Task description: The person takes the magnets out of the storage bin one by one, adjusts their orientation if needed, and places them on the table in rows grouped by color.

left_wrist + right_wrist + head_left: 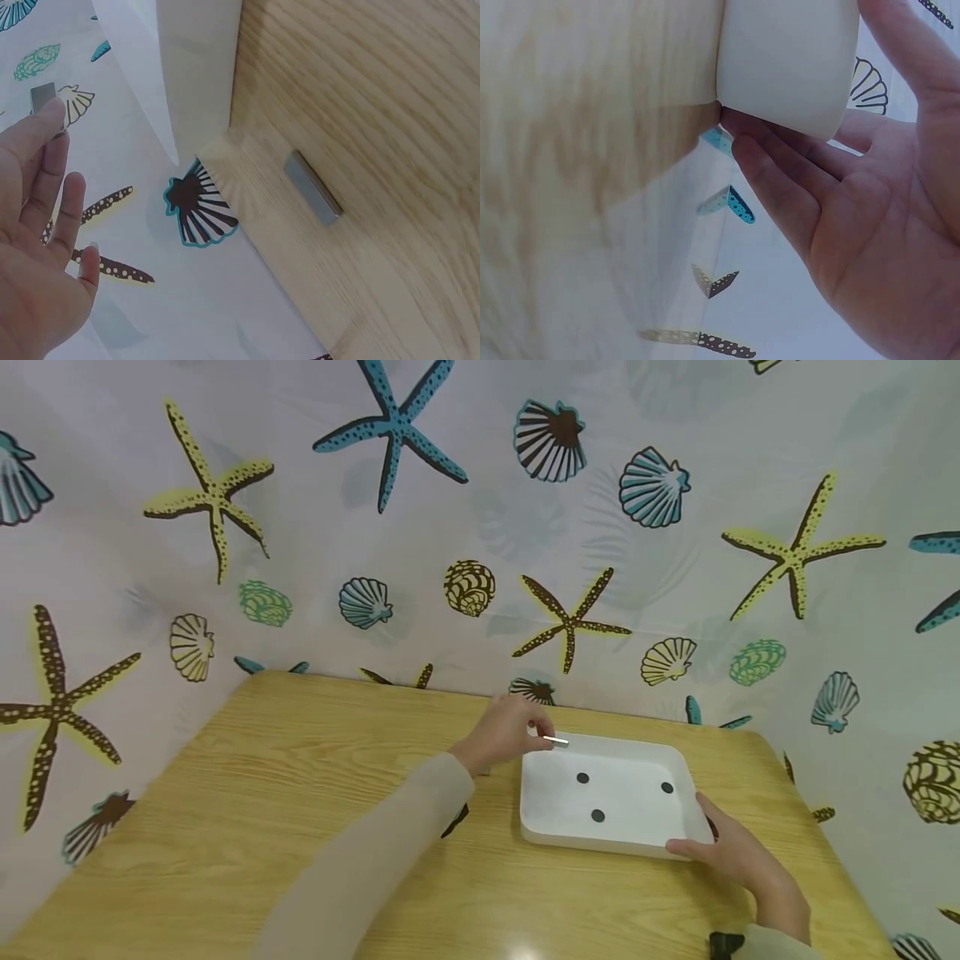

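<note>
My left hand (510,728) is over the far left corner of a shallow white tray (555,837). It pinches a small flat silver metal bar (557,741) between thumb and fingers. The left wrist view shows the bar's end (43,95) sticking out past the fingertips. A second metal bar (313,189) lies on the wooden table beside the tray. My right hand (731,847) grips the tray's near right corner, thumb at the front side and fingers around the right side. On the tray's floor lie three black discs (582,777), spaced apart.
The light wooden table (300,827) extends to the left and in front of the tray. A white cloth (480,527) printed with starfish and shells hangs behind it and at both sides.
</note>
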Action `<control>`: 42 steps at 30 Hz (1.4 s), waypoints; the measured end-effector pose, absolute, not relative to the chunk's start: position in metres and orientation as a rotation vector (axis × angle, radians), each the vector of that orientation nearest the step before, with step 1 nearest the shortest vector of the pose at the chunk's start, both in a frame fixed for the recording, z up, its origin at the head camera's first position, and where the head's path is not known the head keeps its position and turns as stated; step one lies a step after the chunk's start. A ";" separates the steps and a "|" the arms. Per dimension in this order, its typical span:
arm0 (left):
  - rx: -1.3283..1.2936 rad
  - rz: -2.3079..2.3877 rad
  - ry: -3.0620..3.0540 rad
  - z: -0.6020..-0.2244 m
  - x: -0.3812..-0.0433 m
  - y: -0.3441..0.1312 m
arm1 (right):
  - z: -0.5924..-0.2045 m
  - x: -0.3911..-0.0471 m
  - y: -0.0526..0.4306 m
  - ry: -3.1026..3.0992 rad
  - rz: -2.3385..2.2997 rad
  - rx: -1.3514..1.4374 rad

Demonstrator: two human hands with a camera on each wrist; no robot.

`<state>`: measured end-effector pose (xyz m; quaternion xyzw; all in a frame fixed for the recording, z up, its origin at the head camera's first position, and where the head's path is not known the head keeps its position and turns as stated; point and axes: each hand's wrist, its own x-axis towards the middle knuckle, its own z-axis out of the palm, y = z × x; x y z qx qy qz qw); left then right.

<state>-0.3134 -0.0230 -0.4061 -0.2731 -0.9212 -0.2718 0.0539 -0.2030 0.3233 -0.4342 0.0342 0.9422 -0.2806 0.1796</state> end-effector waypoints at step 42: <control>-0.597 -0.653 -2.882 -0.419 -0.305 -0.192 | -0.438 -0.201 0.322 2.634 -0.810 0.097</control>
